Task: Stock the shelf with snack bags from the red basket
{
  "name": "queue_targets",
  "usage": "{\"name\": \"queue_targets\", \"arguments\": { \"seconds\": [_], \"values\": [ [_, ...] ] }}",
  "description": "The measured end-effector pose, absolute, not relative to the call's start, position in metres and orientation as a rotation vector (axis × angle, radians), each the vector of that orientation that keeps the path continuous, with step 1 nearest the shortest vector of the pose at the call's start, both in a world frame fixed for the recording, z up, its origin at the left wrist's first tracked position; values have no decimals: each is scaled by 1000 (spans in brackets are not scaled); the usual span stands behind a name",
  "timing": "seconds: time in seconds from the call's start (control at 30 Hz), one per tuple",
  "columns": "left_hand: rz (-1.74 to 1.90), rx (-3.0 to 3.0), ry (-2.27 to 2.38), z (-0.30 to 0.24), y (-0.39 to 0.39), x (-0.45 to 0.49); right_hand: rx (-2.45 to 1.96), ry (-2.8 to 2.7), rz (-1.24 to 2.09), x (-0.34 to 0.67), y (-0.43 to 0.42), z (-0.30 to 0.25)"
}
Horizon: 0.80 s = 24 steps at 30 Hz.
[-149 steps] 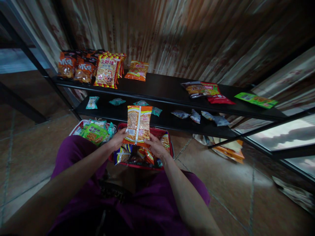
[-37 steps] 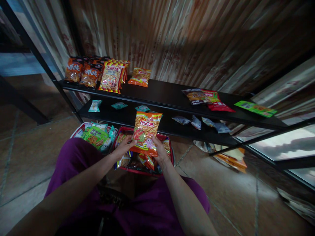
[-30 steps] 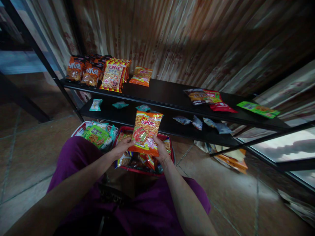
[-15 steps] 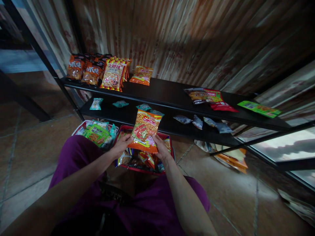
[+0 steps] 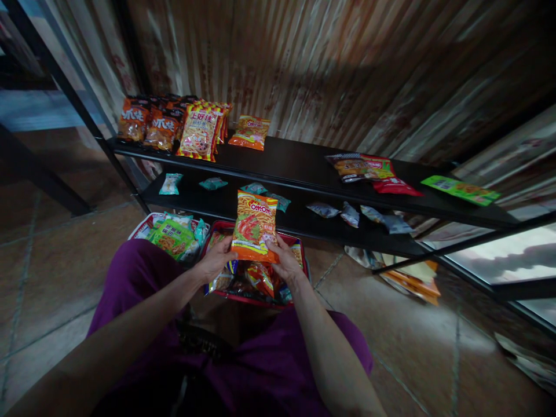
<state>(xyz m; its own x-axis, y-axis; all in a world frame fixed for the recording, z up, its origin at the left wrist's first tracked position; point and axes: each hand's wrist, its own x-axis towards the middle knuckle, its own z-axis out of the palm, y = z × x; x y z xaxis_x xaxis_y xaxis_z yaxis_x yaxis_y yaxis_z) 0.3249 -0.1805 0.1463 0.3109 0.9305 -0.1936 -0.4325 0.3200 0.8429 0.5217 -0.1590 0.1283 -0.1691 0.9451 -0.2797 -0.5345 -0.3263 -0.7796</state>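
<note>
Between my two hands is an orange snack bag [image 5: 254,227], front facing me, above a red basket [image 5: 256,300]. My left hand [image 5: 217,259] grips its lower left corner. On the lower right side, my right hand [image 5: 282,259] is closed on the same bag. More snack packets [image 5: 260,279] lie in the red basket beneath, partly hidden by my hands and the held bag. A similar orange bag [image 5: 251,132] lies on the upper shelf, right of a row of yellow-and-red bags [image 5: 200,130].
The black upper shelf [image 5: 295,159] also bears black-and-orange bags [image 5: 163,124], a red bag [image 5: 386,175] and a green packet [image 5: 460,190]. Small packets lie on the lower shelf [image 5: 191,200]. A white basket [image 5: 141,226] of green packets stands left; papers [image 5: 408,278] lie on the floor.
The orange bag has shifted slightly up and left and is now held straighter, less tilted. Both hands keep their grip on it.
</note>
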Motion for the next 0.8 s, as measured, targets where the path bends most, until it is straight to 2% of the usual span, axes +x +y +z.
{"name": "queue_targets", "arguments": {
  "seconds": [0.8],
  "values": [
    [1021,754,802,145,-181,323,-945,-610,1693,519,-160,127]
  ]
}}
